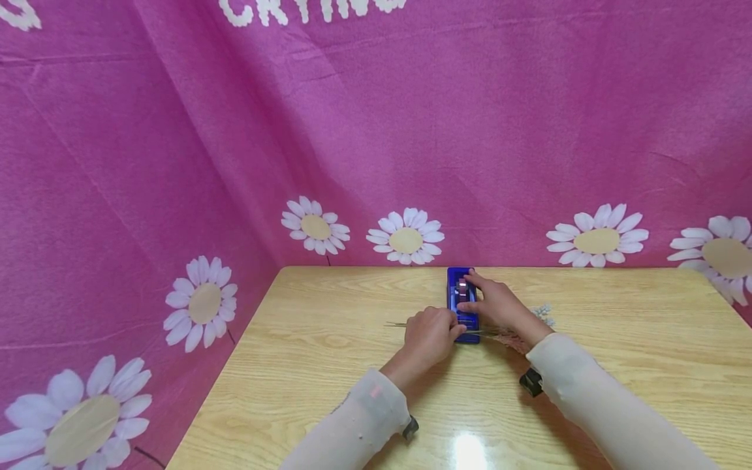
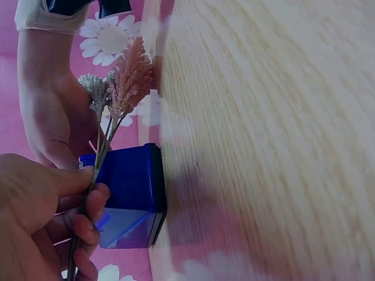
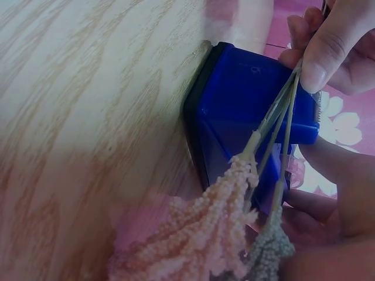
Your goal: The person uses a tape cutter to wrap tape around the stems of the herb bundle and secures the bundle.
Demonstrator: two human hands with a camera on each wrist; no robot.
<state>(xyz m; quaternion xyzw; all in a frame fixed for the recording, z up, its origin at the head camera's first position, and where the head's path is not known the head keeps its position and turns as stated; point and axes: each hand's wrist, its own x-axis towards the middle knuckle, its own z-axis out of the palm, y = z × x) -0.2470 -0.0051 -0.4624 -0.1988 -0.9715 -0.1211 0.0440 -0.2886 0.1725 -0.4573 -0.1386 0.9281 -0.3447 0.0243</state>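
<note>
A blue tape dispenser stands on the table near its back edge, its serrated cutter showing in the right wrist view. My left hand pinches thin flower stems between thumb and fingers, at the dispenser's near end. Beyond that grip the stems spread into a fluffy pink flower sprig and a pale grey-blue sprig. My right hand holds the dispenser from its right side, thumb and fingers over the roll area. Part of its grip is hidden behind the dispenser in the right wrist view.
The light wooden table ends at a pink cloth backdrop printed with white daisies. Stem ends stick out left of the left hand. A dark wrist device sits under the right sleeve.
</note>
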